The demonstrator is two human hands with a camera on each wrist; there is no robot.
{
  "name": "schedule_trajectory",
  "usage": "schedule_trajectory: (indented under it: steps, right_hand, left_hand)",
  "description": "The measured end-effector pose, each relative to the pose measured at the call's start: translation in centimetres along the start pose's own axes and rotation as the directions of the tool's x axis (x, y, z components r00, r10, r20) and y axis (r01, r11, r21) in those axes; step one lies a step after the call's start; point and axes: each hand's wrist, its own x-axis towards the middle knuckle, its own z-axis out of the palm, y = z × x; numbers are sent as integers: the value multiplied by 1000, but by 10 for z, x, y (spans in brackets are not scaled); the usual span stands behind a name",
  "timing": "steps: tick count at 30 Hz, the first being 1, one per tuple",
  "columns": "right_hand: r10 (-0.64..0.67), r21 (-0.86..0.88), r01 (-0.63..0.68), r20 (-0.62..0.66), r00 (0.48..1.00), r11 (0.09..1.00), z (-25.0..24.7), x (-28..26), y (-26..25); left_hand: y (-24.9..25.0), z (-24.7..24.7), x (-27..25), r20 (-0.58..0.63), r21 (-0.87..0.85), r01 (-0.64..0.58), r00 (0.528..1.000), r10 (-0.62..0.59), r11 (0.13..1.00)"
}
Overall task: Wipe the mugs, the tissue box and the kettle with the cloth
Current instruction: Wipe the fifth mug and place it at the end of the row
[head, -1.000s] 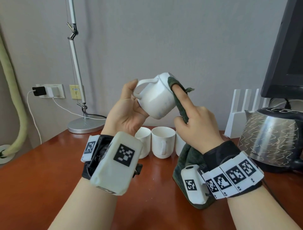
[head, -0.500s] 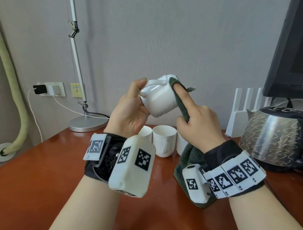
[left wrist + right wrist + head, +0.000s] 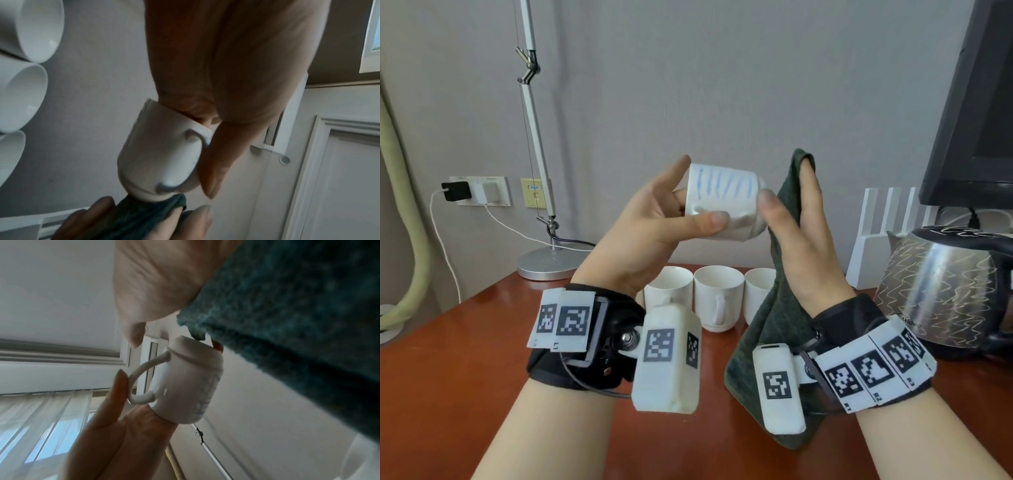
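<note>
My left hand (image 3: 647,226) holds a white mug (image 3: 722,192) on its side above the table, fingers inside the mouth and thumb along the outer wall. Blue streaks mark the mug's upper side, and its handle (image 3: 141,379) points toward me. My right hand (image 3: 811,246) holds a dark green cloth (image 3: 774,325) over its palm and upright fingers, against the mug's base (image 3: 148,193). The cloth's tail hangs past the wrist. Three more white mugs (image 3: 719,294) stand in a row on the table behind my hands. A steel kettle (image 3: 941,291) sits at the right. No tissue box is in view.
A desk lamp (image 3: 551,262) stands at the back left of the red-brown table (image 3: 448,377), beside wall sockets with a charger (image 3: 479,192). A white slotted device (image 3: 887,233) and a dark monitor (image 3: 976,102) are behind the kettle.
The left hand has rolled the mug from base-up to lying sideways, blue streaks now on top. The right hand went from one finger pressing the cloth to a flat hand behind it.
</note>
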Motion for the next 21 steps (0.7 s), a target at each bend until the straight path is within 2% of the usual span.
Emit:
schedule_trajectory:
  steps: [6, 10, 14, 19, 21]
  right_hand:
    - [-1, -76, 7, 87, 996, 997, -5, -2, -2]
    - [-16, -7, 17, 101, 995, 1000, -7, 0, 1]
    - [-50, 41, 45, 116, 992, 998, -8, 2, 0]
    - [-16, 186, -8, 128, 992, 983, -5, -1, -2]
    - [-14, 257, -15, 109, 994, 966, -2, -1, -3]
  left_hand:
    - [5, -2, -6, 142, 91, 24, 989, -37, 996]
    - [11, -2, -9, 179, 124, 28, 983, -51, 992]
    - [15, -2, -14, 268, 132, -11, 963, -25, 991]
    - [18, -5, -17, 290, 162, -42, 957, -7, 986]
    - [18, -6, -16, 261, 182, -70, 965, 20, 981]
